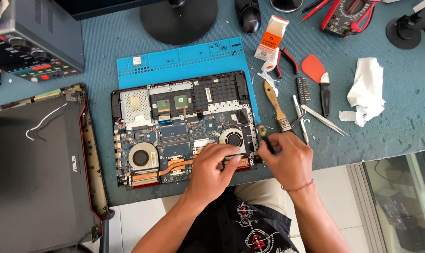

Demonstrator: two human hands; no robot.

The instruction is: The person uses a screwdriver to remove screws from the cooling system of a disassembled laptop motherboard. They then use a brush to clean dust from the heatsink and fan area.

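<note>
My left hand lies flat, fingers loosely together, on the near edge of the opened laptop chassis, pressing by the copper heat pipes and gripping nothing. My right hand is closed around a dark screwdriver just off the chassis's right corner, beside the right fan. I judge the step to be board-level screw work; the next move calls for seating the tip squarely. A brush lies just beyond on the counter.
</note>
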